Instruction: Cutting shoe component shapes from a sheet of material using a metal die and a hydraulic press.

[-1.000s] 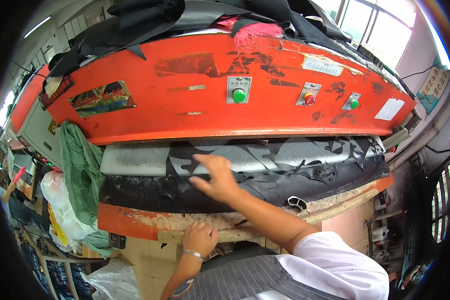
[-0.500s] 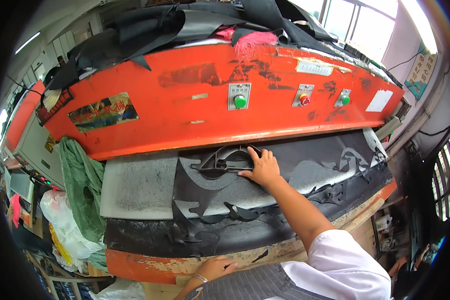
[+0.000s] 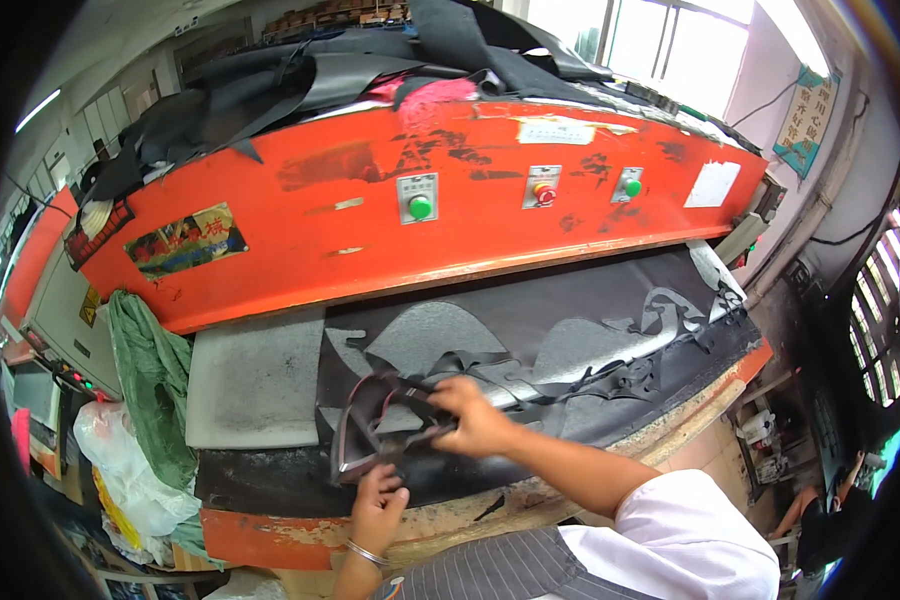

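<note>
My right hand [image 3: 473, 418] grips the right end of a metal cutting die [image 3: 342, 440], a curved frame with crossbars, tilted up above the near part of the press bed. Below the die, my left hand [image 3: 377, 508] has its fingers bent and closed at the lower edge; whether they pinch the die or a piece inside it is blurred. A sheet of black material [image 3: 570, 290] lies over the pale cutting board [image 3: 255, 385], with curved shapes cut out of it. Thin scraps of the sheet [image 3: 610, 385] hang together along its near side.
An orange press beam [image 3: 300, 235] with green and red buttons spans the far side, close above the board. Black sheets [image 3: 350, 75] are heaped on top of it. At the left hang a green cloth [image 3: 150, 380] and a white plastic bag [image 3: 120, 460]. The bed's worn orange edge [image 3: 270, 535] is nearest me.
My right hand has lifted the cutting die off the sheet and brought it toward me and left. A cut-out shows where it lay. My left hand has come up to the die.
</note>
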Demonstrator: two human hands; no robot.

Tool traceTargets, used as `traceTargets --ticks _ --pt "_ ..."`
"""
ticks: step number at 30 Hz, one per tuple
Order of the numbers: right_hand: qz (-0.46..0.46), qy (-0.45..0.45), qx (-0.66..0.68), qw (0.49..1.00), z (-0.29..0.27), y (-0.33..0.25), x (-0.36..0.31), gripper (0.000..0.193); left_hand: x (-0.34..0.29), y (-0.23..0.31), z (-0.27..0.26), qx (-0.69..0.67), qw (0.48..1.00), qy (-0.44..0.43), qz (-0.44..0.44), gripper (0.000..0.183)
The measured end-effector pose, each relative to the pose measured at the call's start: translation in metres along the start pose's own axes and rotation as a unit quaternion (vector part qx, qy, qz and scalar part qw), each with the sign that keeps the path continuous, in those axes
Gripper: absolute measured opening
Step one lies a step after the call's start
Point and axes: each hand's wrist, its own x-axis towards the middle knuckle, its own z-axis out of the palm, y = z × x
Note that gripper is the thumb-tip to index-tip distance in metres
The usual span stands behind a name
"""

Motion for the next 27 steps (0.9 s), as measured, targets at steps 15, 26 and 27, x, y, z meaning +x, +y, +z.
traceTargets --ticks 15,26,27 --pt "0.126 -0.054 0.323 0.936 -0.187 0.057 -0.205 0.038 -0.037 0.038 0.276 0.06 0.985 -0.122 0.105 0.016" --pt "0.137 0.12 -0.091 0.979 -0.322 0.21 -0.297 0.033 -0.126 0.026 0.252 0.296 0.886 0.201 0.296 0.006" --pt "0.148 0.108 -0.1 0.978 -0.341 0.214 -0.292 0.029 -0.155 0.012 0.238 0.262 0.889 0.322 0.197 0.01"
